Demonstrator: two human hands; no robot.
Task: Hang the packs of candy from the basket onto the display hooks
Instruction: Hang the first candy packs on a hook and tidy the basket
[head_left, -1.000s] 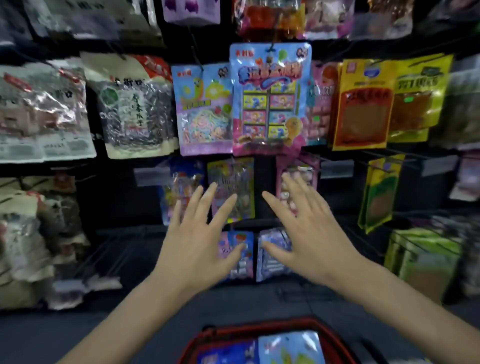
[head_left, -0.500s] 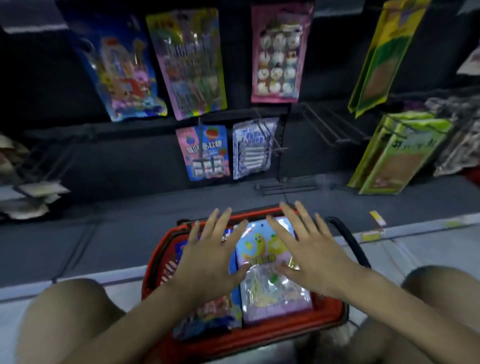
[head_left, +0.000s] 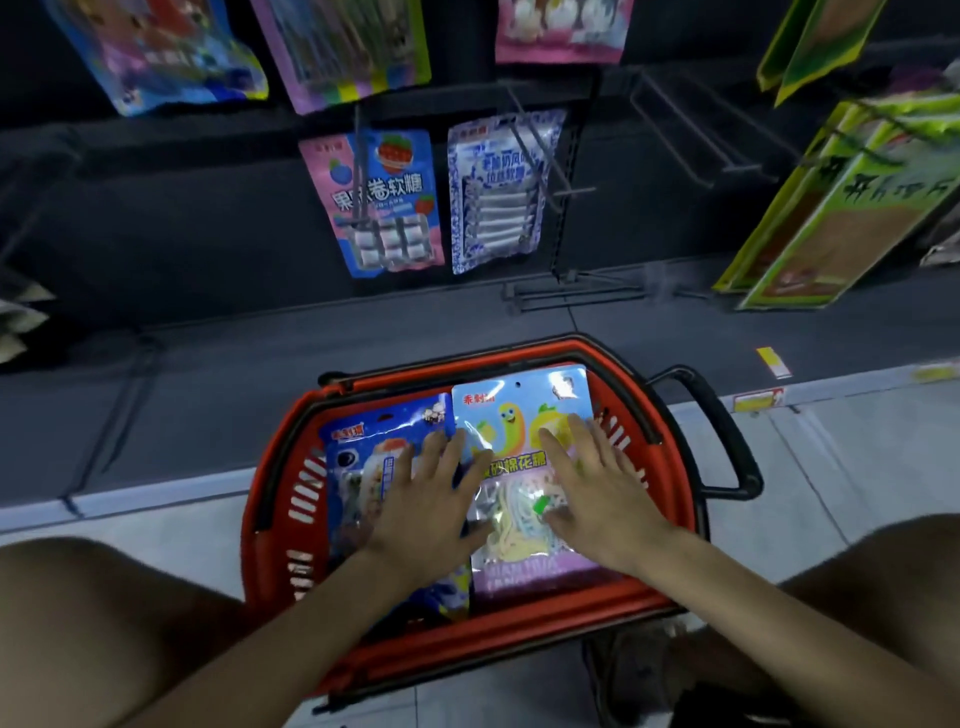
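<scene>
Lowered since a second ago from rack height down into the basket (head_left: 275, 467), with the view tipped down after them. Spread wide and straight at the fingers (head_left: 441, 452), gripping nothing: left hand (head_left: 431, 499) laid across the meeting edges of the blue pack (head_left: 363, 457) and the yellow pack (head_left: 524, 415), right hand (head_left: 597, 493) flat on the yellow pack's right half. Probably light and floppy to lift, being glossy film over soft sweets, so likely slippery under flat palms. Best pinched at the stiffer header on the far edge, beside the punched hole (head_left: 518, 385), to keep that hole free for a hook. Counted: two packs showing side by side in the basket, any beneath them hidden; two packs hung on the lowest row, a pink-and-blue one (head_left: 387, 202) and a white one (head_left: 498, 192); bare hooks (head_left: 571, 192) just right of those; three more packs partly in view above.
</scene>
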